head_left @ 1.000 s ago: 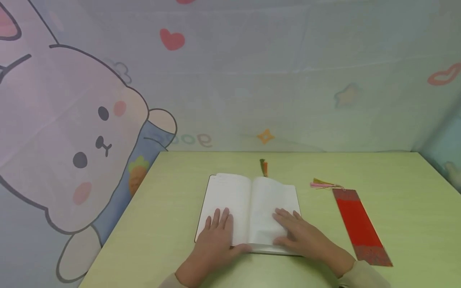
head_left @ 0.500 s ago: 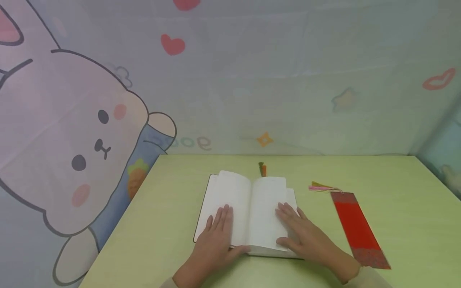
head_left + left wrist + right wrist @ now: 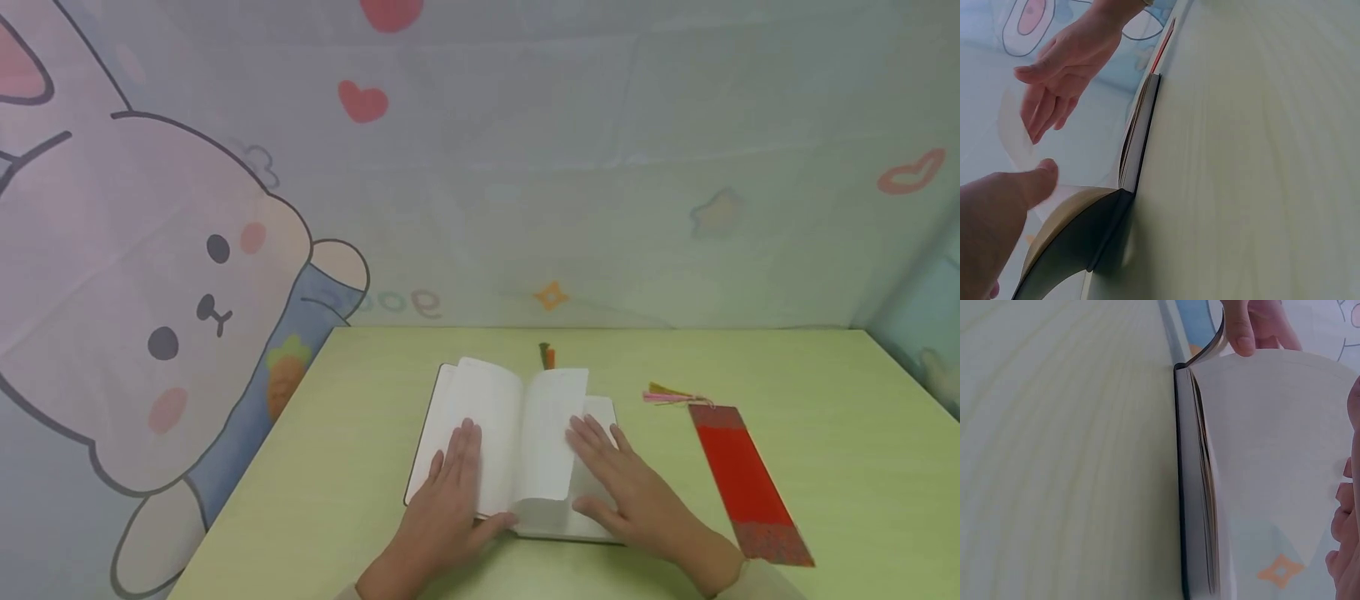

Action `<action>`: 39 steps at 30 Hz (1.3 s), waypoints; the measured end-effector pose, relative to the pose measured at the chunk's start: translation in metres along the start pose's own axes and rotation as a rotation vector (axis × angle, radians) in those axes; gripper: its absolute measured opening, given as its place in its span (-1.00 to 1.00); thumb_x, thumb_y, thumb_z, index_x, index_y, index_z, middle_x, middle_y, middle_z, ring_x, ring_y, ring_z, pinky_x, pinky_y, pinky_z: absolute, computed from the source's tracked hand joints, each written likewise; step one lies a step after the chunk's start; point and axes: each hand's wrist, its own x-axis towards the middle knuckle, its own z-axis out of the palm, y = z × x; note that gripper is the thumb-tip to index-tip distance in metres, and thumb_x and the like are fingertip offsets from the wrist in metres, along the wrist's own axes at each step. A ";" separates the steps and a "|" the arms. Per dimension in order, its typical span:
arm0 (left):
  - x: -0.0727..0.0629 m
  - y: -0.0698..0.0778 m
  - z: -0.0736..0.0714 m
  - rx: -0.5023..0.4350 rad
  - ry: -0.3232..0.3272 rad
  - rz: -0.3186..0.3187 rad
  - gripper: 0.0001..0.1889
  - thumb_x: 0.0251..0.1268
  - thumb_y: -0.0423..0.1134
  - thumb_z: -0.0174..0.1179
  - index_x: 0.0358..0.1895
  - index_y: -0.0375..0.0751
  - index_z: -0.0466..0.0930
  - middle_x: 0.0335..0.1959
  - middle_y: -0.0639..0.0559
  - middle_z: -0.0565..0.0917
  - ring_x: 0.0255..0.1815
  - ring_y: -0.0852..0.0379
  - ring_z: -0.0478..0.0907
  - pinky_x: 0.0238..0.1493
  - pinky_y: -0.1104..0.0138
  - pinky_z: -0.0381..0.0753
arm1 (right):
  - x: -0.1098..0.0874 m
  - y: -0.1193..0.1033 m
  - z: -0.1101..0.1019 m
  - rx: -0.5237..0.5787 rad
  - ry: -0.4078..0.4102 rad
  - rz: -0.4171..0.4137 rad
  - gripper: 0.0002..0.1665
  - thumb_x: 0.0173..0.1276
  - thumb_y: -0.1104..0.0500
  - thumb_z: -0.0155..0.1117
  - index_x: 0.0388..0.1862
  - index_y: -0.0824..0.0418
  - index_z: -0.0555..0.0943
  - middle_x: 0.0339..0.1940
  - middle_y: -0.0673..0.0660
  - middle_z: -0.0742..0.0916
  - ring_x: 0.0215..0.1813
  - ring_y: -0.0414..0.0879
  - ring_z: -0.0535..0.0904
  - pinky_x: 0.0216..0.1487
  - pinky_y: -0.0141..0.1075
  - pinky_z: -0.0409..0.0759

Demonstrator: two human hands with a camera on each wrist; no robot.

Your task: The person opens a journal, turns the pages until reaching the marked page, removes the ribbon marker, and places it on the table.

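An open notebook (image 3: 487,467) with blank-looking white pages lies on the table. My left hand (image 3: 442,496) rests on its left-hand pages, fingers extended and thumb near the bottom of the fold; the left wrist view shows the left thumb (image 3: 1038,181) above the raised left cover. On the right side a loose page (image 3: 551,442) stands lifted and curved, with more pages beneath it. My right hand (image 3: 637,492) is at that page's outer edge, fingers straight and fingertips next to it; whether they touch cannot be told. The right wrist view catches part of this right hand (image 3: 1347,506).
To the right lies a red bookmark (image 3: 742,475) with a pink and yellow tassel (image 3: 667,395). A green and orange tassel (image 3: 547,357) pokes out behind the notebook's top edge. The light green table (image 3: 360,400) ends at a cartoon-printed curtain (image 3: 480,167).
The lifted right-hand page has swung left, uncovering more of the page below. My right hand has kept near its outer edge; my left hand has stayed on the left pages.
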 end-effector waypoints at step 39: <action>0.000 -0.009 -0.001 0.208 -0.092 0.184 -0.52 0.32 -0.12 0.01 0.28 -0.16 0.39 0.36 -0.21 0.26 0.39 -0.20 0.08 0.32 -0.01 0.13 | -0.008 -0.005 -0.004 -0.043 -0.157 0.214 -0.18 0.27 -0.18 0.18 0.39 0.22 0.27 0.43 0.19 0.26 0.43 0.18 0.07 0.39 0.02 -0.01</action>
